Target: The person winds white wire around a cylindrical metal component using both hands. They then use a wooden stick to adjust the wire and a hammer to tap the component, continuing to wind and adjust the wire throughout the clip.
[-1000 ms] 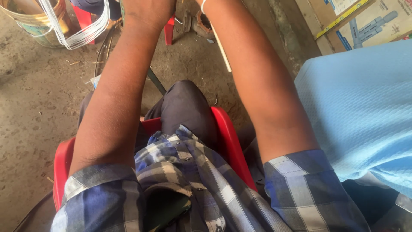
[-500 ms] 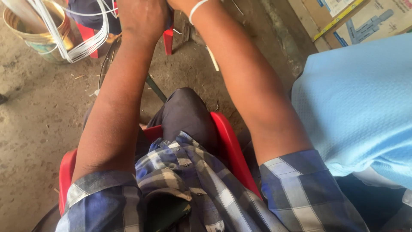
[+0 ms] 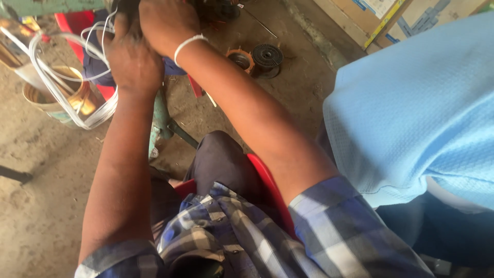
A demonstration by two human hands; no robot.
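Nearest to us is the red chair (image 3: 267,180) we sit on. Beyond it our left hand (image 3: 133,62) is closed on a bundle of white wire (image 3: 77,110), which loops down to the left over a bucket (image 3: 51,103). Our right hand (image 3: 167,23) presses just above the left; we cannot tell its grip. The loose loops could catch on the bucket and tangle, we think.
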